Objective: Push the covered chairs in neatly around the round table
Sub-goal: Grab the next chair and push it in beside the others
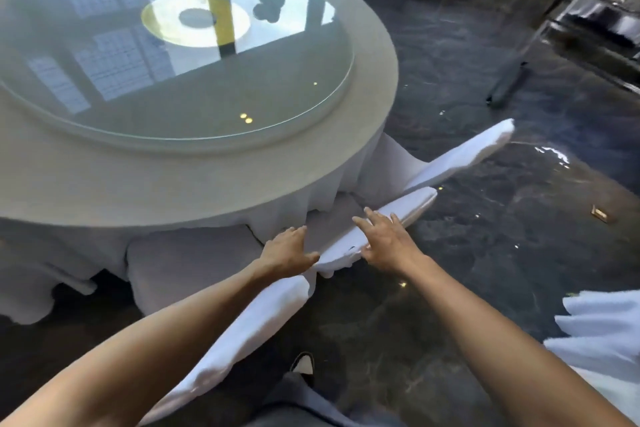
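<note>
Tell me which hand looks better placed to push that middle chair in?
Probably the right hand: it lies flat along the chair back. The left hand only touches its near corner.

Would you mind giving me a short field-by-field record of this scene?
table: round table, white cloth, glass turntable on top
left hand: left hand on the middle chair back, fingers straight
right hand: right hand flat on the same chair back
other chairs: near chair and far chair, both covered
floor: dark glossy floor
</note>
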